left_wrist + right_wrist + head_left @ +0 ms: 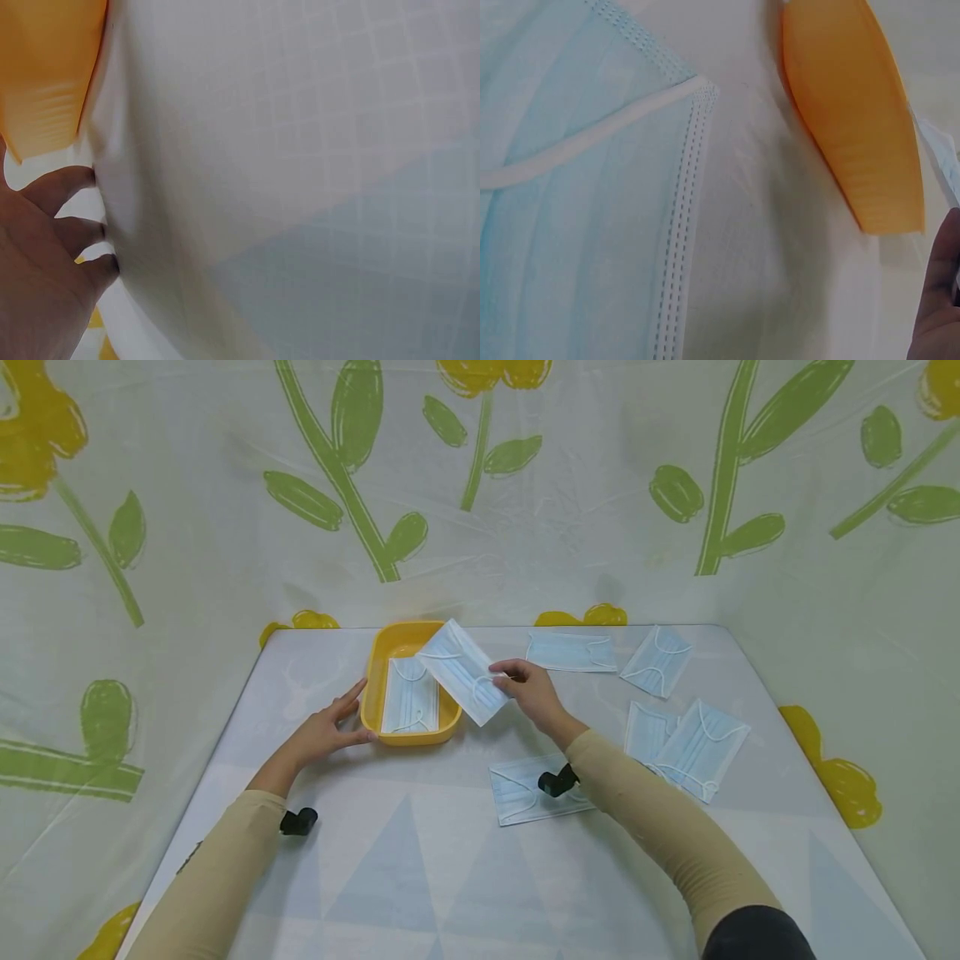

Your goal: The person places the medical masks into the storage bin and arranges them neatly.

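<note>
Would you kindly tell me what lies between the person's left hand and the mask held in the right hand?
In the head view, the yellow tray, with a blue mask inside, lies between the left hand and the held mask.

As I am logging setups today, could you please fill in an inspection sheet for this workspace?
Surface: pale table with blue triangles.
Job's things: a yellow tray with a blue mask inside; a held mask tilted over its right rim, contact unclear; five loose masks on the table, two of them overlapping at the right and one partly hidden by the right sleeve.
Clutter: nothing seen.
Hands: left hand rests against the tray's left side; right hand pinches the held mask.
Cables: nothing seen.
Surroundings: pale backdrop printed with yellow flowers and green leaves.
</note>
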The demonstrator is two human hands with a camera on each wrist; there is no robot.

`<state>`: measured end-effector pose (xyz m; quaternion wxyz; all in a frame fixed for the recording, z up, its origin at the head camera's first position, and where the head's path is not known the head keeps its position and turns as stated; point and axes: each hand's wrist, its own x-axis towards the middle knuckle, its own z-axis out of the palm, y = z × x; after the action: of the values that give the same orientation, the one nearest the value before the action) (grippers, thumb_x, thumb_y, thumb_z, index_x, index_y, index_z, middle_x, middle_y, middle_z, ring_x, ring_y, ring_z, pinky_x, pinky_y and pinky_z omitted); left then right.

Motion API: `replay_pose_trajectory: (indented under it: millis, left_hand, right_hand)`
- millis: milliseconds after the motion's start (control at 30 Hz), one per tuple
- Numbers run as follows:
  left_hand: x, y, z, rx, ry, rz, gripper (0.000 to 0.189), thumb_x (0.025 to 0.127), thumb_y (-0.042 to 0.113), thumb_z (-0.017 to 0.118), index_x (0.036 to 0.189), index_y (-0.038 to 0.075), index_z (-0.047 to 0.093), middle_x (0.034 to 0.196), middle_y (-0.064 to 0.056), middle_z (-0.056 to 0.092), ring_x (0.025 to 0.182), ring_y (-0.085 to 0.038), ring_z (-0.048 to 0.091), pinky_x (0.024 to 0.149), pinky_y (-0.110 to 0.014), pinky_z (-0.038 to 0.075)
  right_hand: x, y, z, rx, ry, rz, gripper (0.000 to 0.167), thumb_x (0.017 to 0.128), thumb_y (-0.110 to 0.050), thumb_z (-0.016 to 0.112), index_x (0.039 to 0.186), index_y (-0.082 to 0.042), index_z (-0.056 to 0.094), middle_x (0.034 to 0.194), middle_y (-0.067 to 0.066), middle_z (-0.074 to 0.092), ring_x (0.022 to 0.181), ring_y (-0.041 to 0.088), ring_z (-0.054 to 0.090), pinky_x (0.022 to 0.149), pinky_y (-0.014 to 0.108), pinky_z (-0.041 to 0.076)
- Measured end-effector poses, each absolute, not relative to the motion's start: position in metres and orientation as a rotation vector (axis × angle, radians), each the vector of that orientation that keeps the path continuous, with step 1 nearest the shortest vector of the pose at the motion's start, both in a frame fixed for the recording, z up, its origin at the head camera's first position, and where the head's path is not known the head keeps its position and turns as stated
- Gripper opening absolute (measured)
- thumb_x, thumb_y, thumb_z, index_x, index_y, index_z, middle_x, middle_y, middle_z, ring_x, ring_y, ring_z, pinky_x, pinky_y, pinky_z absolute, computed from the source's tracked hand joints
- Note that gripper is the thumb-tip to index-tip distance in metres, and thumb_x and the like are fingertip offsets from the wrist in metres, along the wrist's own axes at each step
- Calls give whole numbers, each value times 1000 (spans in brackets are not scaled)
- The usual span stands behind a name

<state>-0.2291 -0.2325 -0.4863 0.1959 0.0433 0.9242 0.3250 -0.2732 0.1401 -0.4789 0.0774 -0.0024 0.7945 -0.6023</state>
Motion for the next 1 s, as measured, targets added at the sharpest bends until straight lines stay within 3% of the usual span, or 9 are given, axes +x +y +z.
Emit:
replay_pose_trajectory:
  millis: [1000]
  left_hand:
    - [-229,-235,-489,157,2601,915,108,83,67,72,162,47,1,163,-18,29,153,-49,2,110,-80,11]
  right_hand:
    - [-269,98,-474,32,2309,-1895,19,99,-13,68,118,-16,72,120,2,66,103,23,59,92,30,56]
